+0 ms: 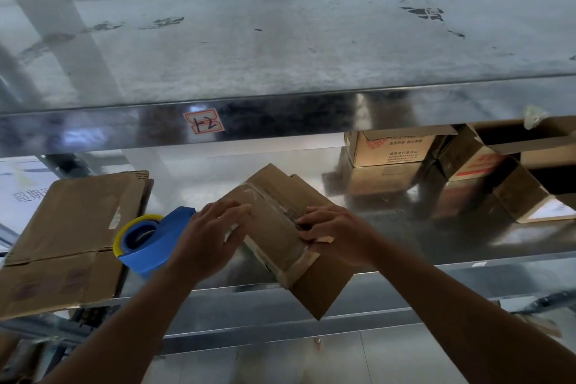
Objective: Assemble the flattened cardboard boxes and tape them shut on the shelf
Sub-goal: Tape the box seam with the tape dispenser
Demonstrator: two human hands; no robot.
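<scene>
Galvanised metal shelving fills the view: an upper shelf (280,50), scuffed and bare, spans the top half, and a lower shelf (436,246) runs below it. Flattened cardboard (68,240) lies at the lower left, and stacked boxes (389,150) sit at the right, some of them open. At lower centre a small cardboard box (280,227) rests skewed on the lower shelf, with one corner overhanging the front edge. A blue tape dispenser (149,240) stands just to the left of it.

The left hand (205,234) lies on the box's left side, fingers straight and slightly apart. The right hand (336,231) has bent fingers whose tips are together on the taped seam. Whether they pinch the loose tape end is unclear. A red-bordered label (204,121) marks the upper shelf's front lip.
</scene>
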